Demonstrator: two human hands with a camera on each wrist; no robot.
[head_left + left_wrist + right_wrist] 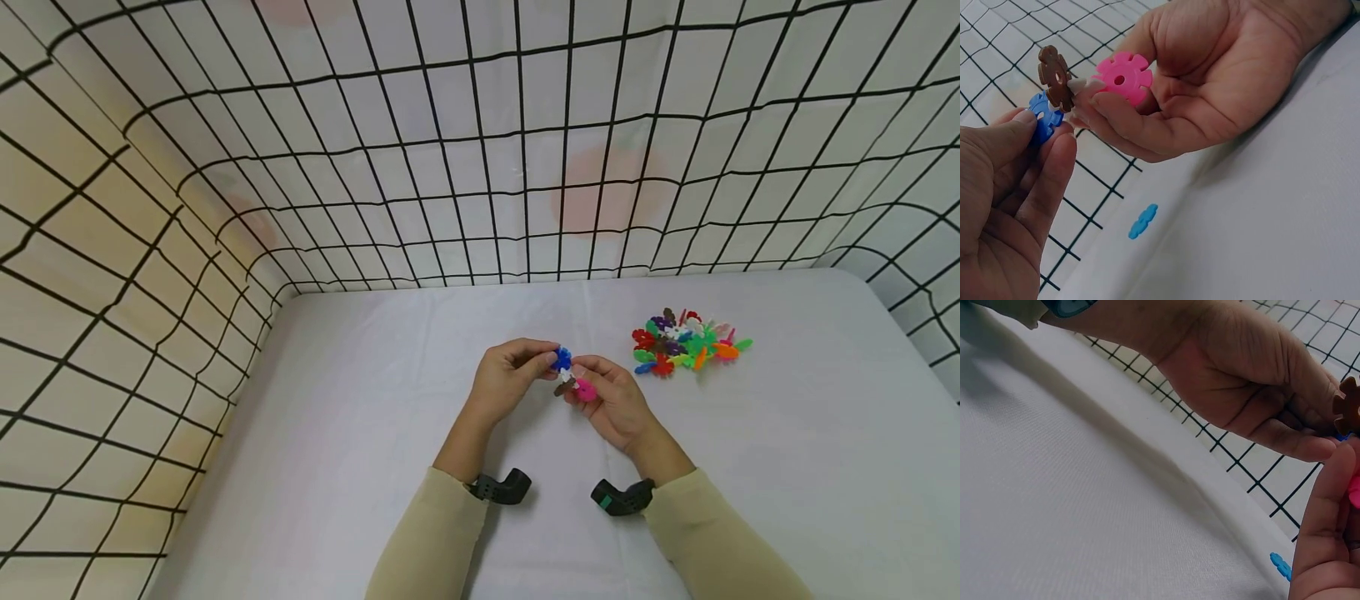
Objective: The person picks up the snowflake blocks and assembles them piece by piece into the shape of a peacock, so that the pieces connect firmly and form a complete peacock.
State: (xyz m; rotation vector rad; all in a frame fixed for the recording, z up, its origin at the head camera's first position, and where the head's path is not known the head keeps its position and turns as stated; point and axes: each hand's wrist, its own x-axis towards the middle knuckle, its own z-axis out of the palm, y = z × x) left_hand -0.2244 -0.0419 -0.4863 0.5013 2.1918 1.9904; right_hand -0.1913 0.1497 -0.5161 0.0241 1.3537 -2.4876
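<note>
Between both hands is a small joined cluster of flower-shaped plastic discs with notched edges. My left hand [508,375] pinches the dark blue disc [1045,119] between thumb and fingers. A pink disc [1124,79] sits at the other side, against the fingers of my right hand [613,403], which grips the cluster there. A white disc [1085,86] lies in the middle, partly hidden by fingertips. From it a brown disc [1054,78] sticks out at an angle. In the right wrist view the brown and pink discs are cut off by the frame edge.
A pile of many-coloured flower discs [682,342] lies beyond my right hand on the white-covered table [337,467]. One light blue disc [1143,221] appears apart in the left wrist view. Black wire mesh [465,133] stands along the back and sides.
</note>
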